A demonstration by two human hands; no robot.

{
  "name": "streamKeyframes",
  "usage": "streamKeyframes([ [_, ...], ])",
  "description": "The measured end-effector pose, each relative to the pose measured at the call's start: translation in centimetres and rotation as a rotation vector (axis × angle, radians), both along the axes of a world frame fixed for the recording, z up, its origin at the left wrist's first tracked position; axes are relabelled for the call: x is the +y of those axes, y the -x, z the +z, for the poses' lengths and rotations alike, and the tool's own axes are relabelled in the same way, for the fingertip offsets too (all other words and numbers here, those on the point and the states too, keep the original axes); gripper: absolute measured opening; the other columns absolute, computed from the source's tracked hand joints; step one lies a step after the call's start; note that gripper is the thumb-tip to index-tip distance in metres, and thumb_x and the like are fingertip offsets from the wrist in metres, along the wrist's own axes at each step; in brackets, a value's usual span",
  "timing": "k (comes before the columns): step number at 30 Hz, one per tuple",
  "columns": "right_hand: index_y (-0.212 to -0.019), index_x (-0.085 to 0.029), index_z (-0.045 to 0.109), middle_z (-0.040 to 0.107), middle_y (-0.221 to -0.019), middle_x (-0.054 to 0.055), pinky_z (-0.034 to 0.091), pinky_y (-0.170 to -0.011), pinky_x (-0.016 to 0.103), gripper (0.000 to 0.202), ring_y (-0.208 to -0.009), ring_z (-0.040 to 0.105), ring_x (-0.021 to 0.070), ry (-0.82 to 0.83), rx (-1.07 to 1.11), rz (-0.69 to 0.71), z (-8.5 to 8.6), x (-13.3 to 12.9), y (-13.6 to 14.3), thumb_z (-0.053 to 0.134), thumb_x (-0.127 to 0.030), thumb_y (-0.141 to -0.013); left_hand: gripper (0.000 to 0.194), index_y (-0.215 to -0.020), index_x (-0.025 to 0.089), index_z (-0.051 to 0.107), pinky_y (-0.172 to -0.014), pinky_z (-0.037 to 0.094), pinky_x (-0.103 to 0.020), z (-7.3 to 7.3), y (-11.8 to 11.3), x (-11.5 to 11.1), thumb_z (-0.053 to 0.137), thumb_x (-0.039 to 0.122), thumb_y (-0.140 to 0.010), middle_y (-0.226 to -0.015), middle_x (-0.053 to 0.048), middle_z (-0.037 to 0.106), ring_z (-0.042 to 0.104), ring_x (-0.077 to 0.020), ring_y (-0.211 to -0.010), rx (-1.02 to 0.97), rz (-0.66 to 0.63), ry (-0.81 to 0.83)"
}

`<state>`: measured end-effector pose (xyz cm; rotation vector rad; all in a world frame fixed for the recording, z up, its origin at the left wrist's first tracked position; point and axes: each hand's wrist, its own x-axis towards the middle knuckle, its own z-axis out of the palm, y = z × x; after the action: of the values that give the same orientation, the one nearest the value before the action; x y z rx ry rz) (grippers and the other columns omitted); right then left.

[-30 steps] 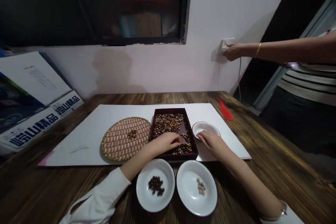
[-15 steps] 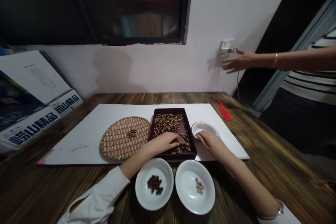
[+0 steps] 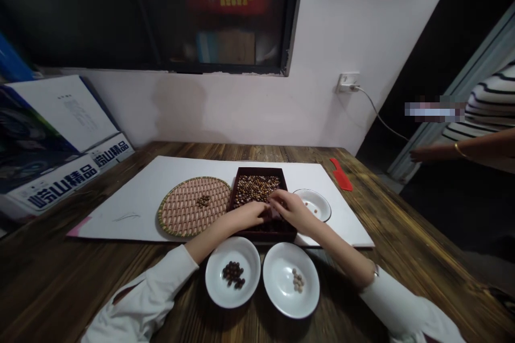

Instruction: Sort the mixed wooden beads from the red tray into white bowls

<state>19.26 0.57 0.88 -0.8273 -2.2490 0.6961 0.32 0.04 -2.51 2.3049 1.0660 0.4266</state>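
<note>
A dark red box [image 3: 285, 181] holds many mixed brown, yellow and pale beads [image 3: 257, 186]. My left hand [image 3: 251, 215] reaches over the box from the left, fingers bent down among the beads. Close beside it, my right hand [image 3: 295, 211] is over the box's right side, fingertips drawn together near the left fingers. Anything pinched in either hand is too small or hidden to name. Right of the box, a white dark-rimmed bowl [image 3: 322, 207] contains a few light beads. In front stand a white bowl [image 3: 217, 284] with dark beads and another white bowl [image 3: 277, 295] with pale beads.
An oval woven tray [image 3: 181, 214] with a small bead cluster lies left of the box on a white board [image 3: 137, 187]. A red comb-like object [image 3: 341, 176] rests at the right. Printed boxes [image 3: 80, 118] stand left; a person [image 3: 491, 102] is at the right.
My right hand has moved left from the dark-rimmed bowl to the box, uncovering light beads in that bowl. The other person's hand has left the wall socket; a plugged-in cord now stretches toward it.
</note>
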Motion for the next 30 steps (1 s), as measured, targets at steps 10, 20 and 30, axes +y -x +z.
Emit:
streamKeyframes([
  [10, -0.092, -0.019, 0.061, 0.069, -0.084, 0.003, 0.041, -0.069, 0.025, 0.014, -0.077, 0.062, 0.0157, 0.024, -0.055, -0.011, -1.4, 1.9, 2.4, 0.047, -0.024, -0.092, 0.026, -0.095, 0.014, 0.070, -0.094, 0.045, -0.034, -0.1, 0.1, 0.4, 0.056, 0.010, -0.074, -0.096, -0.007, 0.072, 0.062, -0.0229, -0.096, -0.092, 0.105, 0.143],
  [20, -0.099, -0.020, 0.058, 0.066, -0.075, 0.003, 0.037, -0.064, 0.024, 0.023, -0.070, 0.060, 0.0163, 0.034, -0.153, -0.065, -1.3, 1.6, 2.5, 0.039, -0.032, -0.096, 0.027, -0.096, 0.013, 0.066, -0.081, 0.046, -0.029, 1.3, 0.4, 0.2, 0.068, 0.029, -0.074, -0.086, -0.004, 0.069, 0.061, -0.0150, -0.081, -0.576, 0.145, 0.585],
  [30, -0.108, -0.022, 0.059, 0.069, -0.097, 0.004, 0.042, -0.076, 0.027, 0.033, -0.086, 0.063, 0.0166, 0.100, 0.000, 0.017, -0.6, 1.3, 2.1, 0.034, -0.040, -0.099, 0.033, -0.093, 0.012, 0.067, -0.069, 0.041, -0.023, 1.9, 0.9, 0.1, 0.077, 0.033, -0.069, -0.080, -0.003, 0.066, 0.058, -0.0101, -0.073, -0.852, 0.143, 0.751],
])
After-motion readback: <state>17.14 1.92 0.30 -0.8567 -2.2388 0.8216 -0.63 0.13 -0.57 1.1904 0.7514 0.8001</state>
